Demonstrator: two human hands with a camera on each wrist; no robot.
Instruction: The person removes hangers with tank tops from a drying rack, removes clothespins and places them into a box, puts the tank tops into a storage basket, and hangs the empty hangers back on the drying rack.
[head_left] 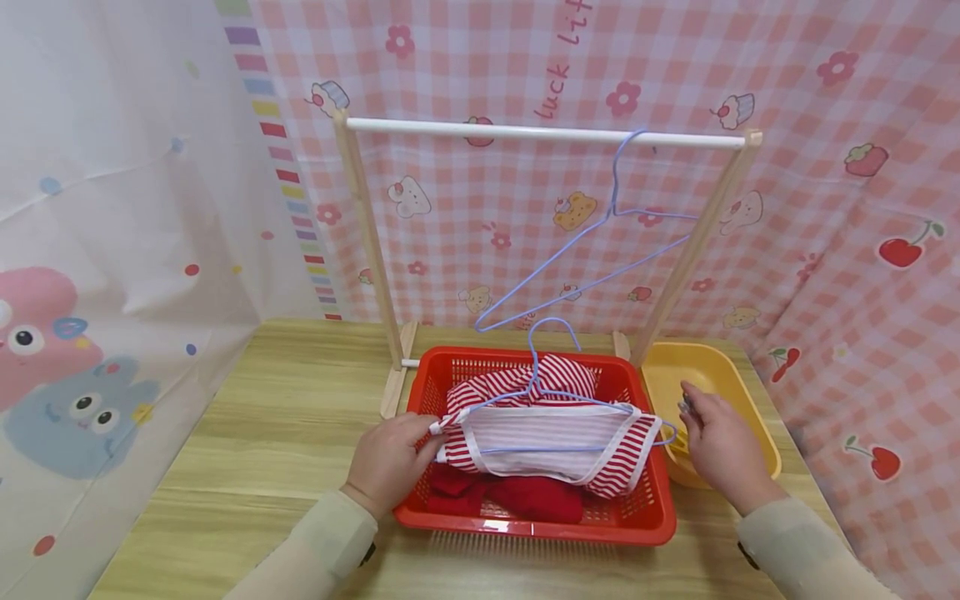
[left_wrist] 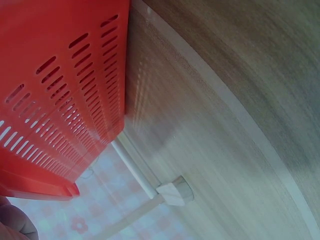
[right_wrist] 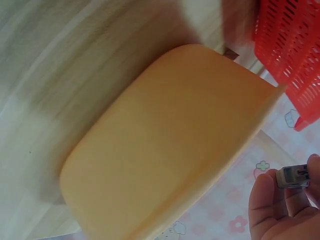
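Observation:
A red-and-white striped garment [head_left: 540,437] lies over the red basket [head_left: 532,529], with a blue hanger [head_left: 553,321] running through it and its hook pointing up. At the garment's left end, my left hand [head_left: 393,462] pinches the cloth near the hanger's tip. My right hand [head_left: 723,446] is raised over the yellow bin [head_left: 765,433], a little right of the hanger's other end. Between its thumb and fingers it holds a small grey clip [right_wrist: 292,176]. Only a bit of the left hand's fingers [left_wrist: 17,220] shows in the left wrist view.
Behind the basket stands a wooden rack with a white rod [head_left: 487,129]. A second blue hanger [head_left: 615,175] hangs from it, bare. Dark red cloth [head_left: 536,498] lies in the basket's front. Patterned curtains [head_left: 862,275] close off the table's back and right side.

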